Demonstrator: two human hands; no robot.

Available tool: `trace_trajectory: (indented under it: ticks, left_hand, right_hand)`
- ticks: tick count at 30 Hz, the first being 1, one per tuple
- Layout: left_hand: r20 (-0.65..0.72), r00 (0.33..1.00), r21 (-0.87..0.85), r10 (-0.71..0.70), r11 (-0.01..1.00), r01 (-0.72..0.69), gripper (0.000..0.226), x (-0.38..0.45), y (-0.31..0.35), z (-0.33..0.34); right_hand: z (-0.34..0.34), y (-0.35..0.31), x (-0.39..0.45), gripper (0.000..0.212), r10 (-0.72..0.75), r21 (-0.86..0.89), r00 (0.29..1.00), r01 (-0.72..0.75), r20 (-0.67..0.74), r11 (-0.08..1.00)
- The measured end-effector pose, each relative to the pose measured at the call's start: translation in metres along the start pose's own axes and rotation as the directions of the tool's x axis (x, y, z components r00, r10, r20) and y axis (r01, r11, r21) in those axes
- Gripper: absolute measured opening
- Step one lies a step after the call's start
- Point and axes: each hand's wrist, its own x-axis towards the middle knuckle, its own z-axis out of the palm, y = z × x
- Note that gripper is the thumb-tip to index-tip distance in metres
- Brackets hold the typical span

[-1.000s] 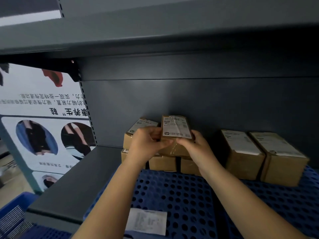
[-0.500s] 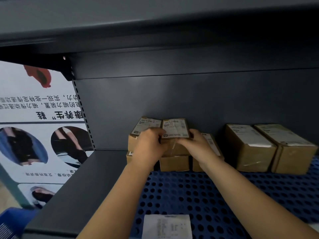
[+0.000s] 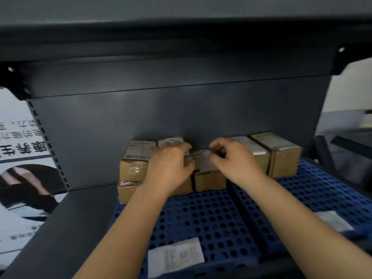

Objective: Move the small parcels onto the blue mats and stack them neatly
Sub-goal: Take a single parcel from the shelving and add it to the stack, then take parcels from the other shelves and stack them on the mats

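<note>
From the head camera, a risk was judged in the low parcel [image 3: 207,170] between the hands: it sat at the seam where the left blue mat [image 3: 193,216] met the right blue mat [image 3: 314,196], so a careless push could have left it skewed or tipped against its neighbours. The two-high stack [image 3: 136,166] at the far left of the mat was touched by the left forearm side, and it was judged that a sideways nudge could knock its upper parcel out of line. The loose paper slip [image 3: 175,255] near the front edge could have been swept off by a withdrawing arm.

The left hand [image 3: 171,164] was seen laid palm down over the middle parcels, fingers bent over the top of the low parcel's left edge. The right hand [image 3: 233,160] was seen with fingers curled, thumb and fingertips pinching the low parcel's label at its right side. Both forearms were stretched forward over the mats. Two larger parcels [image 3: 277,154] stood on the right mat against the back panel of the shelf [image 3: 141,121].
</note>
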Motion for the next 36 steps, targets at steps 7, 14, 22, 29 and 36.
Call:
trace_trajectory:
  ticks: [7, 14, 22, 29, 36]
  left_hand:
    - [0.021, 0.98, 0.017, 0.197, 0.98, -0.197, 0.047, 0.014, 0.071, 0.01]
    - [0.089, 0.904, -0.08, 0.418, 0.908, -0.411, 0.053, 0.006, 0.186, 0.037]
    - [0.091, 0.784, -0.258, 0.614, 0.775, -0.578, 0.055, -0.053, 0.313, 0.069]
    - [0.175, 0.681, -0.43, 0.711, 0.678, -0.597, 0.057, -0.13, 0.389, 0.106]
    - [0.279, 0.562, -0.528, 0.778, 0.614, -0.587, 0.057, -0.192, 0.438, 0.148]
  right_hand:
    - [-0.08, 0.034, -0.04, 0.042, -0.004, -0.528, 0.998, -0.026, -0.055, 0.849]
    - [-0.155, 0.076, -0.121, 0.042, 0.18, -0.726, 0.972, -0.232, -0.15, 0.648]
    - [-0.22, 0.118, -0.252, 0.045, 0.387, -0.745, 0.893, -0.418, -0.23, 0.52]
    - [-0.246, 0.143, -0.369, 0.05, 0.562, -0.692, 0.776, -0.573, -0.286, 0.439]
    - [-0.255, 0.168, -0.454, 0.052, 0.72, -0.616, 0.609, -0.718, -0.332, 0.324]
